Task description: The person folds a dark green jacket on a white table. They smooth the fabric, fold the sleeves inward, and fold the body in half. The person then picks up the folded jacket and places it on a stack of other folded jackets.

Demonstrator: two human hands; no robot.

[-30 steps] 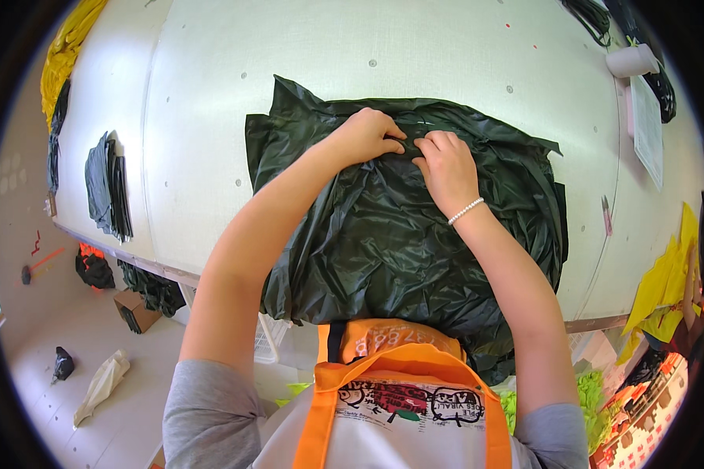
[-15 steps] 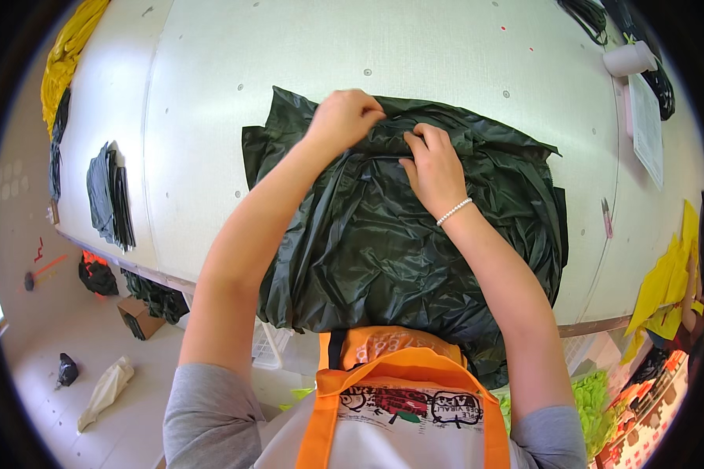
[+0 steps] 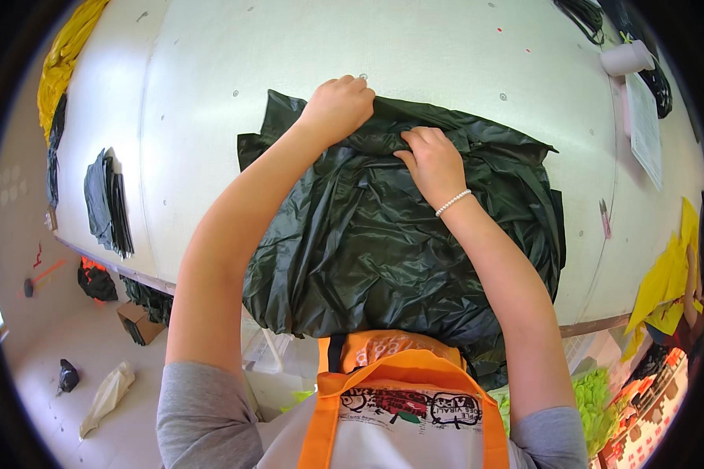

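Dark-green sheeting lies mid-frame; lettering and drawings mark the pale apron, lower centre. Left hand curls at the sheeting's upper edge, right hand bends onto a fold; whether fingers clamp, I cannot tell.

A glossy dark-green sheet (heavily wrinkled) lies on the pale table.
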